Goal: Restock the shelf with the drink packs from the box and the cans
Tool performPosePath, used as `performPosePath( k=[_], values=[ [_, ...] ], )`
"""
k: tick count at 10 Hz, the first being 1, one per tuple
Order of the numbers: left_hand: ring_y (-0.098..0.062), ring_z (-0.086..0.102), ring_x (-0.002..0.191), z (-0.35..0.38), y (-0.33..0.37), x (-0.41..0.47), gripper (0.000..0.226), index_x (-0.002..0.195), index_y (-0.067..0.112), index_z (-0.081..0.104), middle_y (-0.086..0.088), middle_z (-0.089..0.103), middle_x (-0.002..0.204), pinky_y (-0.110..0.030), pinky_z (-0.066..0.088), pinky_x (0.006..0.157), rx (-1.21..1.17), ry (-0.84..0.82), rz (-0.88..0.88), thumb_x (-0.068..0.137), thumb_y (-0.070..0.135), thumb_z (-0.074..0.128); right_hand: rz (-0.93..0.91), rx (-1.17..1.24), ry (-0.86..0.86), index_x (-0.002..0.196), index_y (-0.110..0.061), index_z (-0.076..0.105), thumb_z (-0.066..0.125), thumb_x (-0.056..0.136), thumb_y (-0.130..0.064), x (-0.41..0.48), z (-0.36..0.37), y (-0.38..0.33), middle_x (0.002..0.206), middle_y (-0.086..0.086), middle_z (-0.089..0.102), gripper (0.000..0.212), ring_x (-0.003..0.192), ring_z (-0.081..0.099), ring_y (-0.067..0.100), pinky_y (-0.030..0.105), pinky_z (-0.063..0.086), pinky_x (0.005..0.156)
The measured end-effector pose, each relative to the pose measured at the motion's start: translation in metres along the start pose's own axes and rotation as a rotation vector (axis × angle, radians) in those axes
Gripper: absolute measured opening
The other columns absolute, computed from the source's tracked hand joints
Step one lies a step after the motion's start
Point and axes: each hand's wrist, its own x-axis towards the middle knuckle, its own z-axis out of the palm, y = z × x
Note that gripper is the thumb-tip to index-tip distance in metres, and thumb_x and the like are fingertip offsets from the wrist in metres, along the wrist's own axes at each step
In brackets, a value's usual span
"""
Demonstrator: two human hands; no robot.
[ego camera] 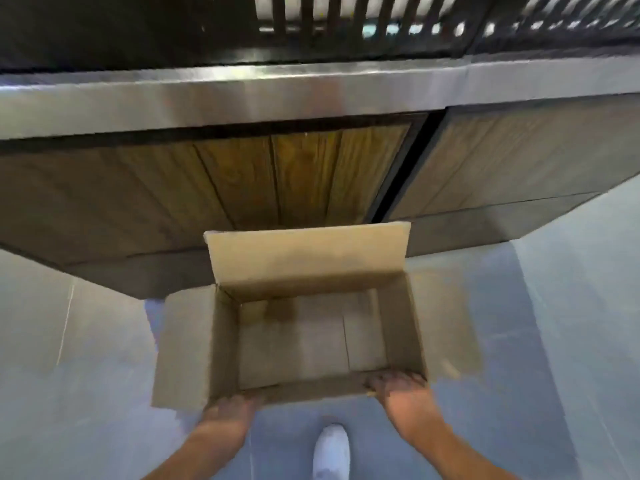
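The head view shows one cardboard box point(311, 341), open at the top with three flaps spread and its inside bare, held above the grey floor point(536, 341) in front of a counter. Two hands grip its near wall: the left hand point(233, 408) closed over the near-left corner, the right hand point(401, 389) closed over the near-right corner, fingers curled over the rim. One white shoe point(330, 452) shows below, cut off at the frame's bottom edge. The counter has one steel edge point(311, 95) and wooden front panels point(294, 178). Dark slats point(346, 15) above are blurred; what lies behind them cannot be made out.
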Motion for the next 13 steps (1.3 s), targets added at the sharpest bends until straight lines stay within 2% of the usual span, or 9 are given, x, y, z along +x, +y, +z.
performPosePath(
  k=[1, 2, 3, 5, 9, 10, 11, 12, 13],
  values=[
    [-0.027, 0.065, 0.113, 0.018, 0.013, 0.082, 0.058, 0.148, 0.037, 0.035, -0.004, 0.064, 0.125, -0.040, 0.054, 0.090, 0.049, 0.067, -0.038, 0.097, 0.008, 0.036, -0.003, -0.076, 0.005, 0.092, -0.042, 0.074, 0.085, 0.063, -0.028, 0.074, 0.038, 0.031, 0.073, -0.005, 0.073, 0.034, 0.073, 0.072, 0.021, 0.039, 0.054, 0.068],
    [-0.029, 0.067, 0.108, 0.029, 0.014, 0.143, 0.058, 0.146, 0.039, 0.037, -0.005, 0.067, 0.122, -0.039, 0.055, 0.090, 0.028, 0.102, -0.047, 0.096, 0.010, 0.037, 0.023, -0.069, 0.083, 0.074, -0.038, 0.074, 0.092, 0.046, -0.022, 0.126, 0.065, 0.045, 0.057, -0.008, 0.065, 0.037, 0.055, 0.066, 0.019, 0.032, 0.051, 0.060],
    [-0.026, 0.065, 0.112, 0.035, 0.009, 0.185, 0.057, 0.149, 0.039, 0.032, -0.003, 0.064, 0.127, -0.037, 0.052, 0.092, 0.061, 0.114, -0.051, 0.098, 0.013, 0.034, 0.058, -0.093, 0.048, 0.090, -0.041, 0.073, 0.081, 0.067, -0.027, 0.157, 0.083, 0.050, 0.074, -0.010, 0.071, 0.028, 0.072, 0.069, 0.017, 0.033, 0.049, 0.072],
    [-0.025, 0.066, 0.110, 0.039, -0.006, 0.238, 0.052, 0.146, 0.041, 0.035, -0.003, 0.064, 0.127, -0.036, 0.053, 0.090, 0.089, 0.088, -0.075, 0.099, 0.017, 0.034, -0.005, -0.060, 0.045, 0.128, -0.039, 0.056, 0.046, 0.099, -0.027, 0.205, 0.093, 0.052, 0.119, -0.009, 0.066, 0.033, 0.114, 0.060, 0.018, 0.036, 0.038, 0.098],
    [-0.026, 0.068, 0.105, 0.051, -0.001, 0.273, 0.047, 0.147, 0.033, 0.034, -0.004, 0.067, 0.120, -0.039, 0.055, 0.083, 0.093, 0.055, -0.114, 0.101, 0.020, 0.036, -0.001, -0.056, -0.079, 0.130, -0.038, 0.052, 0.043, 0.100, -0.029, 0.243, 0.112, 0.062, 0.124, -0.008, 0.063, 0.033, 0.116, 0.058, 0.019, 0.036, 0.039, 0.100],
    [-0.027, 0.062, 0.114, 0.045, 0.008, 0.270, 0.054, 0.153, 0.027, 0.023, -0.007, 0.059, 0.132, -0.041, 0.053, 0.091, 0.034, 0.036, -0.110, 0.102, 0.029, 0.040, -0.034, -0.037, -0.154, 0.132, -0.035, 0.050, 0.044, 0.098, -0.036, 0.240, 0.105, 0.060, 0.131, -0.005, 0.059, 0.034, 0.122, 0.054, 0.020, 0.038, 0.039, 0.102],
    [-0.025, 0.050, 0.130, 0.031, 0.013, 0.260, 0.063, 0.153, 0.025, 0.022, -0.001, 0.041, 0.150, -0.036, 0.044, 0.100, -0.076, 0.082, -0.101, 0.098, 0.042, 0.049, -0.080, 0.034, -0.224, 0.141, -0.032, 0.045, 0.053, 0.092, -0.051, 0.234, 0.087, 0.053, 0.139, -0.004, 0.053, 0.053, 0.131, 0.047, 0.021, 0.038, 0.037, 0.106],
    [-0.022, 0.024, 0.148, 0.017, 0.012, 0.246, 0.073, 0.156, 0.022, 0.016, -0.001, 0.024, 0.161, -0.033, 0.028, 0.115, -0.110, 0.189, -0.092, 0.096, 0.044, 0.053, -0.136, 0.087, -0.172, 0.146, -0.030, 0.039, 0.056, 0.089, -0.057, 0.226, 0.059, 0.042, 0.145, -0.003, 0.048, 0.065, 0.135, 0.042, 0.021, 0.039, 0.035, 0.110],
    [-0.020, 0.006, 0.153, -0.003, 0.012, 0.228, 0.081, 0.158, 0.019, 0.002, -0.001, 0.009, 0.166, -0.035, 0.013, 0.123, -0.115, 0.223, -0.082, 0.097, 0.047, 0.049, -0.173, 0.084, -0.096, 0.149, -0.027, 0.035, 0.057, 0.089, -0.057, 0.221, 0.030, 0.025, 0.149, -0.001, 0.043, 0.071, 0.139, 0.037, 0.022, 0.039, 0.033, 0.112]
  ],
)
